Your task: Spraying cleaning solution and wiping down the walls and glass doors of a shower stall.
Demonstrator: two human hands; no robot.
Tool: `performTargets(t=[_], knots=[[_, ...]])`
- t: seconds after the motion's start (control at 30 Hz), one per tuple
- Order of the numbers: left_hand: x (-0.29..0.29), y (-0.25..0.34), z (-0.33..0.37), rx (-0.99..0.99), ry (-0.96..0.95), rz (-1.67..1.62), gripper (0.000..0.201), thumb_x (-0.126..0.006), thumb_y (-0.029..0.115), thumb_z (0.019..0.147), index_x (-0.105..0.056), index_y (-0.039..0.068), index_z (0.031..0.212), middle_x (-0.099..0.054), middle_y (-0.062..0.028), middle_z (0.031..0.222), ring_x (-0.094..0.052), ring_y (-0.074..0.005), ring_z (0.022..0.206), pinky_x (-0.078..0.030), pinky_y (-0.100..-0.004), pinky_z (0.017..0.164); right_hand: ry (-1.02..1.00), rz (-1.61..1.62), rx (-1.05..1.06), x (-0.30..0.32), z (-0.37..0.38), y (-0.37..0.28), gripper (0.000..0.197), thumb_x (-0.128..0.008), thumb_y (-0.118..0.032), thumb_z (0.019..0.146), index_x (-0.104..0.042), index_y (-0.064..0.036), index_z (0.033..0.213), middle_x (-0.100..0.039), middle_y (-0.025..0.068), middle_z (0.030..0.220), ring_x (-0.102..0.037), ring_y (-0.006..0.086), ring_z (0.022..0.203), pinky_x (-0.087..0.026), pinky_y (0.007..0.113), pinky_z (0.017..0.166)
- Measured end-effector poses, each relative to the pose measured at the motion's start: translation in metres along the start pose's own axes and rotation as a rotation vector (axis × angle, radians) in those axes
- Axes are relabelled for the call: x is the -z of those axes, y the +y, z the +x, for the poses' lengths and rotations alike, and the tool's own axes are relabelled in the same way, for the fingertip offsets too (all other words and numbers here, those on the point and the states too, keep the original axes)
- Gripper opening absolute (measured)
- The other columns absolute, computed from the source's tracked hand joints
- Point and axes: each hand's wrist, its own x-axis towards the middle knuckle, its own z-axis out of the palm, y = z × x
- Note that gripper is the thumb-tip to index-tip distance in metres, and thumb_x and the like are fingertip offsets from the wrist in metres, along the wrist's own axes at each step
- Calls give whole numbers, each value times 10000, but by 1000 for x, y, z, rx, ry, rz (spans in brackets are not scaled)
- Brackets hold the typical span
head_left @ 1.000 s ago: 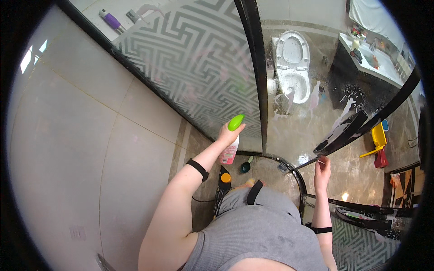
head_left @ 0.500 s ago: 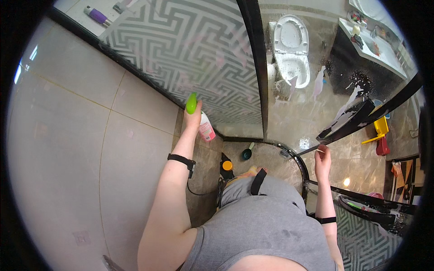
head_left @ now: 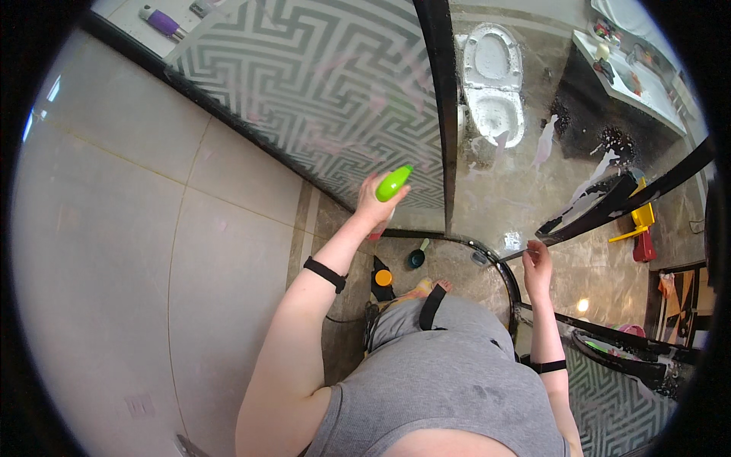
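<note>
My left hand (head_left: 371, 202) is wrapped round a spray bottle (head_left: 394, 183) with a bright green trigger head; its pink and white body is mostly hidden below the hand. The bottle is held in front of a patterned glass panel (head_left: 320, 84) streaked with pale pinkish foam. Off to the right, my right hand (head_left: 537, 266) has its fingers curled at the edge of the black-framed glass shower door (head_left: 655, 194). Foam runs down that door too.
A dark dipper (head_left: 416, 259) and an orange-topped object (head_left: 383, 278) are on the floor by my feet. Beyond the glass stand a toilet (head_left: 493, 91), a sink counter (head_left: 636, 84) and a yellow stool (head_left: 642, 221). A purple-handled brush (head_left: 160, 21) lies at the upper left.
My left hand has moved right with the spray bottle, whose green head now points up and right. My right hand has shifted slightly left at the door's edge.
</note>
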Motion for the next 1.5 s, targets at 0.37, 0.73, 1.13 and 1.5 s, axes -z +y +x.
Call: performTargets(t=[0.37,0.73,1.13,1.5], knots=[[-32,-79,-56,265,-225,137,431,-640,401,761,-598,111,1077,-634,-128,981,-578,-317,947,-367,-471,941,25,-45,-15,2,-11,-2,264,-547,-68,831,-525,-6,1087,-598,92,984,-574,155,832,-458,282,759],[6,-162,-89,744,597,-219,414,-675,297,792,-591,12,1079,-620,-88,966,-568,-190,874,-430,-323,790,-43,-65,-64,-5,-10,-7,254,-547,-67,830,-524,4,1073,-595,110,984,-583,183,865,-458,298,771],[14,-203,-161,1160,402,-259,573,-693,495,695,-624,14,1000,-642,-178,951,-607,-275,892,-450,-377,796,-182,-43,-50,-27,1,-5,237,-541,-34,832,-512,1,1064,-577,111,1005,-574,187,920,-447,294,815],[1,-192,-191,1043,115,57,589,-650,550,697,-647,10,931,-637,-217,933,-595,-359,932,-456,-403,801,-266,-73,-6,-37,9,-16,233,-540,-43,843,-509,3,1070,-577,105,1021,-570,194,911,-448,298,814]])
